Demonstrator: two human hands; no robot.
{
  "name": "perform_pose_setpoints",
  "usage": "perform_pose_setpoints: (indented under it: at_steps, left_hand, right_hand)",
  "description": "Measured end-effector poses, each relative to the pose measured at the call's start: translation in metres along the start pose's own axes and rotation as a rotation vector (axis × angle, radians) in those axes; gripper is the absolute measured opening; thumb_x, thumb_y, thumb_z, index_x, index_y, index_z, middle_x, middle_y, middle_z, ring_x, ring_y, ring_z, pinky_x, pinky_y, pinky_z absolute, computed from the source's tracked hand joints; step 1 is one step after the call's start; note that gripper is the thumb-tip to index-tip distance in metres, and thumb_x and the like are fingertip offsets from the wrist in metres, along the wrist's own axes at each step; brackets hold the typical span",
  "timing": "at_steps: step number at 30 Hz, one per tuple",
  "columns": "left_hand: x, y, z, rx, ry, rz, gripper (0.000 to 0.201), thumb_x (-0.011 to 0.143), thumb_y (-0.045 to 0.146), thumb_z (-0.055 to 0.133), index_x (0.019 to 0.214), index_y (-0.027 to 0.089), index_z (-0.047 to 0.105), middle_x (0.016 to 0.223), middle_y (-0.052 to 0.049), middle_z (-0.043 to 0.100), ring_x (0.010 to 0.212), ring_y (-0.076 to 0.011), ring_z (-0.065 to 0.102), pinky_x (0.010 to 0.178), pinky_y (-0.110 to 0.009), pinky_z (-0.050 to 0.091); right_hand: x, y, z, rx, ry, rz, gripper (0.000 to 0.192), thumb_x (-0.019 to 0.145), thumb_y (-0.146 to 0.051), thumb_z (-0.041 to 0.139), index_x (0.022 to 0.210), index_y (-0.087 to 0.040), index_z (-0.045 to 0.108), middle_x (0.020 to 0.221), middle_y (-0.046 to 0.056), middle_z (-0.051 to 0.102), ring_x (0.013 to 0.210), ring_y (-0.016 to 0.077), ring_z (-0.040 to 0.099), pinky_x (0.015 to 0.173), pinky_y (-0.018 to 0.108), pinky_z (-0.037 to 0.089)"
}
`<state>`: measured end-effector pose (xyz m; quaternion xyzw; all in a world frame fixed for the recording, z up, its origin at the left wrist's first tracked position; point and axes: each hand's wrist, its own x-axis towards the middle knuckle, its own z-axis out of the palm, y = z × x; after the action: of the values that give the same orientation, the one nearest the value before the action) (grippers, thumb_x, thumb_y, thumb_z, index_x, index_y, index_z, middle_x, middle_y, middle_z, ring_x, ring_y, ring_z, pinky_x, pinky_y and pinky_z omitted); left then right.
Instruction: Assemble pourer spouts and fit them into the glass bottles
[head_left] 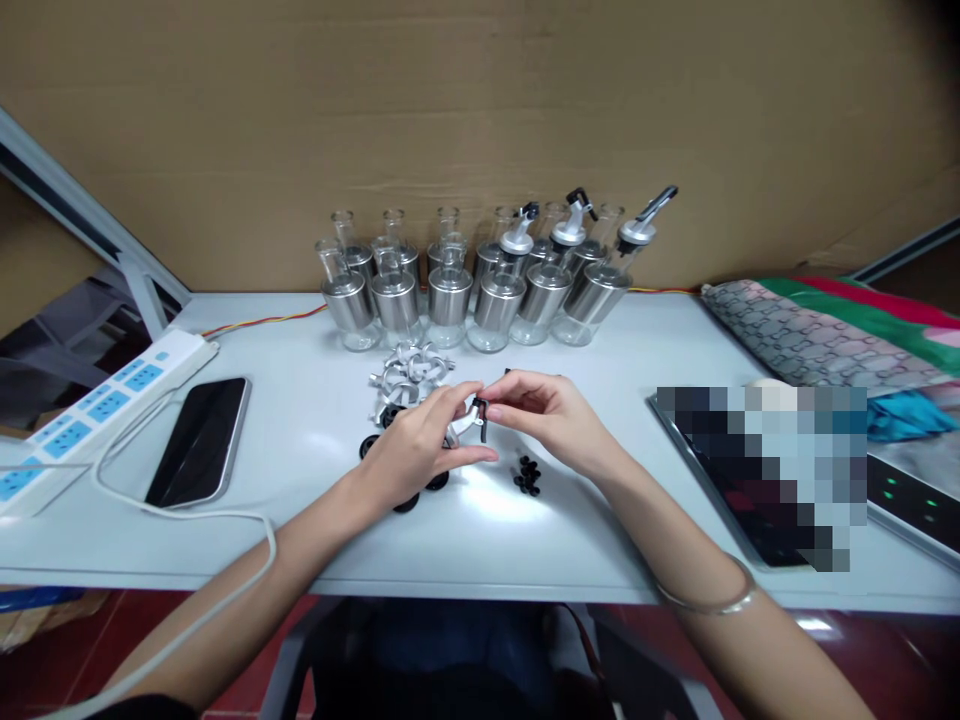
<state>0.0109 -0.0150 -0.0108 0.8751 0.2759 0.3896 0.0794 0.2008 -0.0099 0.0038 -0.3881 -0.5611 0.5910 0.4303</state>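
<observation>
Both hands meet above the middle of the pale, smooth desk [525,540]: the left hand [420,440] pinches a shiny silver spout [466,420], and the right hand [551,410] grips a small black cap [481,410] against it. Small black rings [528,474] lie just beside them. Behind stand glass-and-steel bottles [450,295], 3 topped with pourers.

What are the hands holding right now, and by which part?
Both hands pinch one small pourer spout: left hand on its silver body, right hand on the black lever end.
</observation>
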Motion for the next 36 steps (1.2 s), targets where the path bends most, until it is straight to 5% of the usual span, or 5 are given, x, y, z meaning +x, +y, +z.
perform_pose_setpoints:
  at_steps: [18, 27, 36]
  left_hand:
    - [0.0014, -0.0003, -0.0009, -0.002, 0.019, 0.049, 0.05, 0.09, 0.048, 0.05, 0.129, 0.017, 0.043, 0.088, -0.004, 0.069, 0.056, -0.0098, 0.062, 0.058, -0.02, 0.051]
    - [0.0021, 0.0026, -0.0014, 0.009, 0.025, 0.075, 0.032, 0.097, 0.038, 0.043, 0.12, 0.016, 0.042, 0.073, 0.001, 0.06, 0.05, -0.0077, 0.054, 0.05, -0.016, 0.045]
    - [-0.002, 0.0011, 0.0014, 0.018, 0.023, 0.077, 0.025, 0.091, 0.026, 0.045, 0.113, 0.017, 0.039, 0.066, 0.004, 0.052, 0.048, -0.0084, 0.05, 0.048, -0.016, 0.041]
  right_hand:
    - [-0.0009, -0.0008, 0.0003, -0.014, -0.066, 0.012, 0.017, 0.07, -0.028, 0.076, 0.08, -0.018, 0.066, 0.073, 0.0, 0.069, 0.067, 0.0126, 0.063, 0.068, 0.029, 0.052]
    - [-0.0019, -0.005, -0.0015, -0.019, -0.186, 0.065, 0.015, 0.074, -0.02, 0.071, 0.089, -0.018, 0.073, 0.084, 0.001, 0.072, 0.074, 0.0122, 0.064, 0.072, 0.026, 0.05]
    - [0.0004, -0.0012, -0.0033, 0.019, -0.147, 0.098, 0.014, 0.066, -0.019, 0.078, 0.079, -0.018, 0.074, 0.072, -0.001, 0.071, 0.065, 0.0101, 0.062, 0.066, 0.024, 0.048]
